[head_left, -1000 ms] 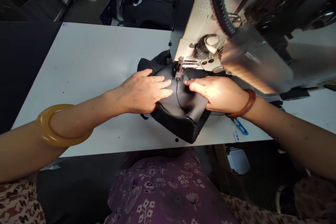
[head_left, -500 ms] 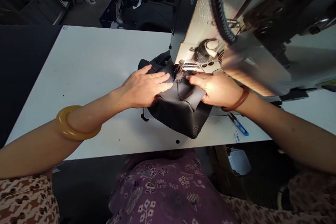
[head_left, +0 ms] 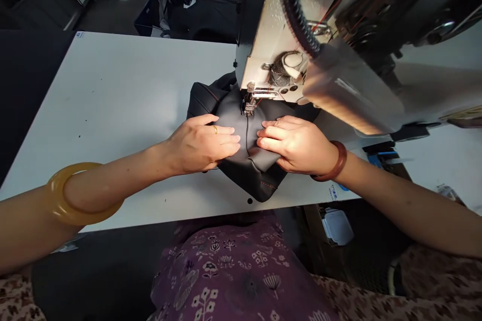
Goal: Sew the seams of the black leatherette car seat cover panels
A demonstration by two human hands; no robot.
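A black, leather-like sewn piece (head_left: 241, 175) with red stitching lies bunched under the sewing machine's presser foot (head_left: 248, 106). A seam line runs from the foot toward me. My left hand (head_left: 201, 143), wearing a gold ring, lies palm down on the piece left of the seam, its fingers stretched flat. To the right of the seam, my right hand (head_left: 297, 143) presses its fingers on the material and grips a raised fold; its thumb is mostly hidden. Both sets of fingertips are a little nearer to me than the foot.
The machine head (head_left: 259, 35) with its braided cable (head_left: 293, 10) rises above my right hand. A translucent guard (head_left: 350, 85) juts out at right. The white table (head_left: 124, 100) extends left. Below its front edge is a pale plastic container (head_left: 337, 225). A dark blue bin (head_left: 148, 12) stands behind.
Both hands have moved toward me along the piece, and more of the seam shows between them. My right hand has come away from beside the foot. The view has shifted slightly.
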